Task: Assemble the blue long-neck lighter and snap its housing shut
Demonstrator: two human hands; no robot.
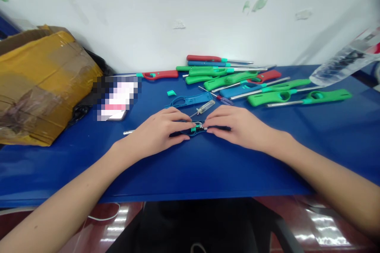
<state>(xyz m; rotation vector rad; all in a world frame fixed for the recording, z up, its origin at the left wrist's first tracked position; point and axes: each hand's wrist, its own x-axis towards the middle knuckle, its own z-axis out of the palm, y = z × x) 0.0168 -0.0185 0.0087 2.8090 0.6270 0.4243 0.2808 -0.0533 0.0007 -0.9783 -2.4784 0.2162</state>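
Observation:
An opened blue gas lighter (pixel 194 134) lies on the table between my hands, its inside facing up. White wire (pixel 201 125) and a green trigger piece (pixel 193 128) show in it. My left hand (pixel 157 128) grips its left part, and the tip of its metal tube (pixel 128 132) sticks out beyond that hand. With fingers pinched at the wire end, my right hand (pixel 240 126) holds the lighter's right part; the fingers hide what is under them. Just behind lie a loose blue shell half (pixel 197 99), a clear fuel tank (pixel 207 106) and a small teal piece (pixel 171 93).
Several green, red and blue lighters (pixel 267 97) lie along the wall, with a screwdriver (pixel 225 99) in front. A phone (pixel 120 99), black plastic (pixel 84 102) and a taped carton (pixel 50 83) are at left. A clear bottle (pixel 341 63) leans at right.

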